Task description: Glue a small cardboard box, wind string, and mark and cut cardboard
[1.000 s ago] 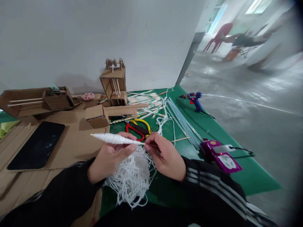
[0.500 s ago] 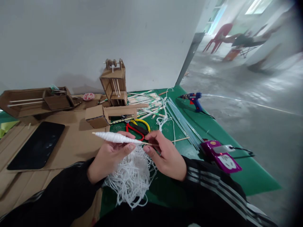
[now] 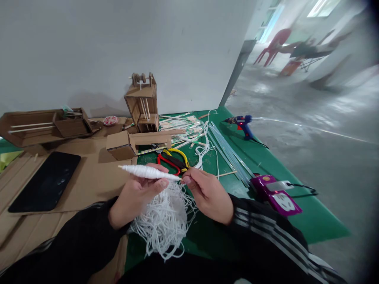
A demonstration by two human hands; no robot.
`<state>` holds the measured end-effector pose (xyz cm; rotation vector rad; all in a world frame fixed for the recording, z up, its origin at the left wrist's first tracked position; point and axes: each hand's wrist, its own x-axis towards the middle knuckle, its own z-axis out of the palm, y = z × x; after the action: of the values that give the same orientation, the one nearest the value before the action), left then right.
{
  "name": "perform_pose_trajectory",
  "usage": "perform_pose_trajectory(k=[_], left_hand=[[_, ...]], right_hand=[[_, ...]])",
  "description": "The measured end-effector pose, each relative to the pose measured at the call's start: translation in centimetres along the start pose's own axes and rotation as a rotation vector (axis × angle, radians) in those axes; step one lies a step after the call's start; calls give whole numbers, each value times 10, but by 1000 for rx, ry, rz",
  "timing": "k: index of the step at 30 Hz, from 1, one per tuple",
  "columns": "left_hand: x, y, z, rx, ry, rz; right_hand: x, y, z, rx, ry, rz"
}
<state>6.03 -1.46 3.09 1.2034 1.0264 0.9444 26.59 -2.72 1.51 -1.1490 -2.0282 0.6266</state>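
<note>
A thin wooden stick wound with white string [image 3: 145, 172] lies nearly level between my hands, thick in the middle and tapering at both ends. My left hand [image 3: 139, 194] supports the wound part from below, its thumb along the near side. At the right end, my right hand [image 3: 207, 192] pinches the tapered tip between thumb and fingers. A loose heap of white string [image 3: 166, 223] sits below and between the hands. Just beyond them lie scissors with red handles [image 3: 170, 162] and a tool with yellow handles [image 3: 180, 153], partly overlapping.
Cardboard structures [image 3: 148, 102] stand along the wall. A black tablet [image 3: 45, 181] lies on cardboard at left. On the green table are a blue glue gun [image 3: 243, 124], clear glue sticks [image 3: 227, 152], a purple power strip [image 3: 275, 195] and a pile of thin sticks [image 3: 183, 126].
My right hand's fingers have closed in on the stick's right end, beside the winding. The wound stick has shifted slightly to the right; my left hand stays nearly in place.
</note>
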Motion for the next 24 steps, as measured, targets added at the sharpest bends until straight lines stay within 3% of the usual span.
perform_pose_trajectory(k=[4,16,24], left_hand=[[1,-1,0,0,4,-2],[0,0,0,-38,-17,-53],[1,-1,-1,-43,2,-16]], right_hand=[[0,0,-1,35,1,50],[0,1,-6,-24,-11,16],[0,3,-9,-29,-13,30]])
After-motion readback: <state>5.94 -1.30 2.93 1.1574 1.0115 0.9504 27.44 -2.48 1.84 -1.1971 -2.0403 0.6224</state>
